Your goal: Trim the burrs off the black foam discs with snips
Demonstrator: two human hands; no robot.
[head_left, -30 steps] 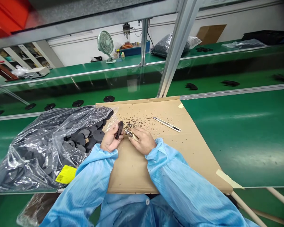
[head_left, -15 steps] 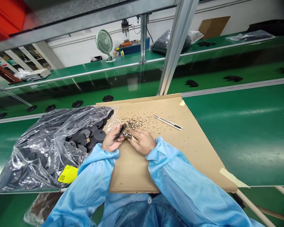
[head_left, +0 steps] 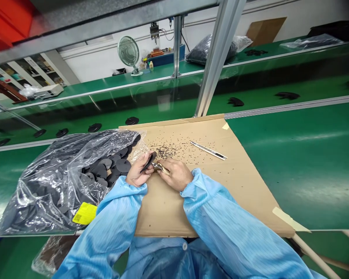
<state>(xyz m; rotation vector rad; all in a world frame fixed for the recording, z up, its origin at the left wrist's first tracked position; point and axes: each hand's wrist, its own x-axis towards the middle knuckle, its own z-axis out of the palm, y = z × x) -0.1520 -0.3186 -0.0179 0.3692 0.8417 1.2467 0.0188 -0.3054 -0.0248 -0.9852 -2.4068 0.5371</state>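
My left hand [head_left: 138, 172] is closed on a thin round black disc [head_left: 148, 162], which is tilted on edge. In my right hand [head_left: 176, 173] is a pair of pliers [head_left: 161, 167] with pale handles, its metal jaws at the disc's edge. Whether the jaws grip anything is too small to tell. Small black bits [head_left: 165, 151] lie scattered on the brown cardboard [head_left: 221, 197] just beyond my hands. A clear plastic bag [head_left: 55, 182] at the left holds many black discs, some spilling from its mouth beside my left hand.
A slim cutter knife [head_left: 208, 150] lies on the cardboard at the right. Behind it a metal post [head_left: 218, 62] rises by the green conveyor belt [head_left: 168, 106], which carries spaced black parts. A green fan [head_left: 128, 51] stands further back. A yellow label [head_left: 85, 213] is on the bag.
The whole view has shifted very slightly. Both hands keep their hold on the disc and the pliers, in nearly the same place.
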